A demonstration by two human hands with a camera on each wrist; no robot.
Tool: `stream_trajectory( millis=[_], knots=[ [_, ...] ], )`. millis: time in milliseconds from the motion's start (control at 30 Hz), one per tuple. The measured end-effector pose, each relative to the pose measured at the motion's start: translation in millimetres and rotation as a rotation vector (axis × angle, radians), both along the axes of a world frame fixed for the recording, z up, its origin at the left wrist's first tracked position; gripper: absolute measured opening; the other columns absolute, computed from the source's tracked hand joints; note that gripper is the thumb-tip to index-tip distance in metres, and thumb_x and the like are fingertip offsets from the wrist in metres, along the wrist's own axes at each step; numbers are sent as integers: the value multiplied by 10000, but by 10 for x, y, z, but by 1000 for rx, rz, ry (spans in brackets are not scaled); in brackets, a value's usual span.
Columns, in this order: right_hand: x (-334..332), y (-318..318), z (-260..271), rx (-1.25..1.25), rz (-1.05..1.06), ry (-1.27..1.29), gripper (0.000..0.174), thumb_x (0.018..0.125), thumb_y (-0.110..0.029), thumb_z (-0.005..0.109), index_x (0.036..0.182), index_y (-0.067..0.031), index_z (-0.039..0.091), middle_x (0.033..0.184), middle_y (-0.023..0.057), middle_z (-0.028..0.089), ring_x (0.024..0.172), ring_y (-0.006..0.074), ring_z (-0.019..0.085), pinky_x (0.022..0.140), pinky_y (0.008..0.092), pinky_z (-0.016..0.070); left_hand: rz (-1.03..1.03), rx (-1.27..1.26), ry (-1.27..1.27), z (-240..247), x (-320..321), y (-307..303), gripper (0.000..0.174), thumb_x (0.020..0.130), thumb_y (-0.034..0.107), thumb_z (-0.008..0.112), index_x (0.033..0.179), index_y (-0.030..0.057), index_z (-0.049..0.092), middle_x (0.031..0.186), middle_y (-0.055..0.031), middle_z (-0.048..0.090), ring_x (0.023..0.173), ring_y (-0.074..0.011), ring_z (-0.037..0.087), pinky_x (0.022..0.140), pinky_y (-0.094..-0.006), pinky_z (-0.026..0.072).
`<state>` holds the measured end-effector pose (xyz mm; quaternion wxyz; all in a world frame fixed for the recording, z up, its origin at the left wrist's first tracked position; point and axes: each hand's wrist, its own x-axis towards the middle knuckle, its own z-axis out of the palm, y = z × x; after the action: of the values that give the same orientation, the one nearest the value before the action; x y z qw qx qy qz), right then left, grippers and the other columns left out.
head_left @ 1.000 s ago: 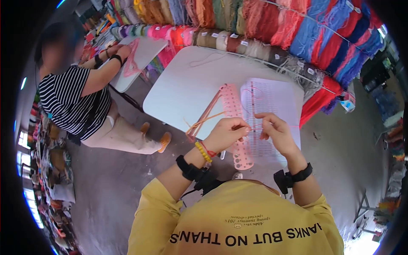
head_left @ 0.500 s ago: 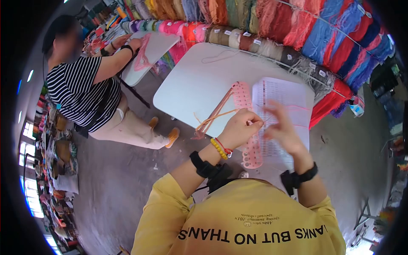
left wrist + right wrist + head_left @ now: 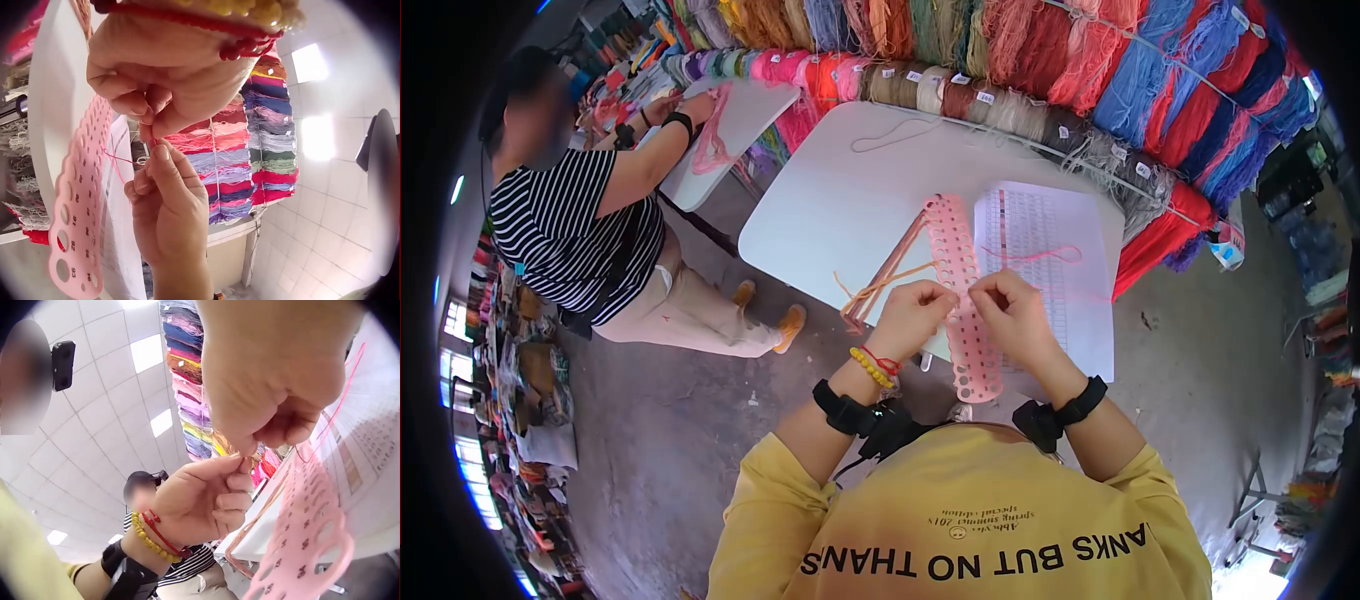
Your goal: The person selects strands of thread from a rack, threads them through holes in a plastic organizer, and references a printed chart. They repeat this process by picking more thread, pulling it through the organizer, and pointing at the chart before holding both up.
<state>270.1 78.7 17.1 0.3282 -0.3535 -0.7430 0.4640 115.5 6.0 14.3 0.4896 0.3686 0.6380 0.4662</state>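
Note:
Over a long pink thread card (image 3: 973, 360) with punched holes and printed numbers, my two hands meet fingertip to fingertip. My left hand (image 3: 912, 318) pinches a fine red-pink thread (image 3: 120, 161) between thumb and forefinger. Opposite it, my right hand (image 3: 1022, 322) pinches the same thread with thumb and index finger. The pinched part is mostly hidden by the fingertips. From there the thread trails off in a loose loop over a printed sheet (image 3: 1082, 320). Peach and brown thread bundles (image 3: 888, 272) hang from the card's left side.
A white table (image 3: 820, 190) bears the card and the sheet. Behind it hang rows of coloured thread skeins (image 3: 1060, 50). Another person in a striped shirt (image 3: 550, 215) stands at a second table (image 3: 755, 110) on the left, handling pink thread.
My right hand moved out to the right in a blur, then came back to the left hand's fingertips. The pink thread now lies in a loop across the sheet.

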Motion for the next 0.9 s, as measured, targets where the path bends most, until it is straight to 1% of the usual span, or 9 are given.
stream_trajectory(
  millis=[100,200,300,400,500,600,700,800,900],
  knots=[
    [-86,150,-55,-91,-61,34,123,799,-122,613,878,-28,621,778,84,610,635,151,570,595,277,468,118,-21,-178,-81,-101,-7,222,867,178,561,1005,10,602,730,-17,579,537,-54,497,466,-188,381],
    [-195,202,-133,-19,-81,-64,133,802,-140,600,881,-35,617,780,105,622,644,198,600,607,309,484,153,-108,-330,-73,-143,35,266,877,167,541,1084,0,559,781,-38,595,556,-71,523,480,-189,396],
    [-279,215,-194,98,-96,-173,143,795,-156,594,877,-40,612,789,121,624,670,244,617,618,338,487,160,-117,-422,-74,-140,101,294,878,181,540,1110,0,541,789,-43,603,574,-75,535,496,-190,406],
    [-313,223,-216,134,-81,-175,133,781,-155,598,862,-51,613,796,126,621,691,271,616,621,354,488,156,-138,-508,-57,-179,137,259,873,185,542,1061,7,552,792,-43,601,584,-81,548,491,-190,412],
    [-309,220,-219,168,-77,-167,129,781,-167,601,854,-61,613,796,113,619,694,274,614,615,362,488,131,-178,-500,-139,-248,186,201,863,162,542,997,13,553,787,-40,597,590,-86,558,476,-185,412],
    [-326,222,-235,206,-99,-140,118,784,-166,599,851,-70,615,798,106,619,696,277,613,603,368,488,132,-136,-284,-89,-171,224,152,851,122,540,946,4,546,770,-42,588,589,-98,564,477,-193,431],
    [-331,228,-262,229,-119,-136,116,789,-183,600,857,-91,618,789,95,606,692,273,611,595,368,487,163,-50,-273,-137,-116,277,164,846,92,539,965,-21,540,764,-50,581,595,-109,572,502,-205,460],
    [-318,233,-312,331,-85,-155,119,794,-207,602,863,-112,620,786,85,588,677,264,609,588,366,488,138,-130,-261,-56,-124,311,178,847,76,532,985,-36,533,760,-59,577,597,-118,579,514,-217,476],
    [-311,212,-274,341,-62,-198,113,799,-220,601,868,-132,618,799,77,575,659,259,603,581,366,487,148,-124,-279,-81,-133,336,179,851,75,529,985,-43,537,759,-63,578,588,-117,580,498,-216,469]
  ],
)
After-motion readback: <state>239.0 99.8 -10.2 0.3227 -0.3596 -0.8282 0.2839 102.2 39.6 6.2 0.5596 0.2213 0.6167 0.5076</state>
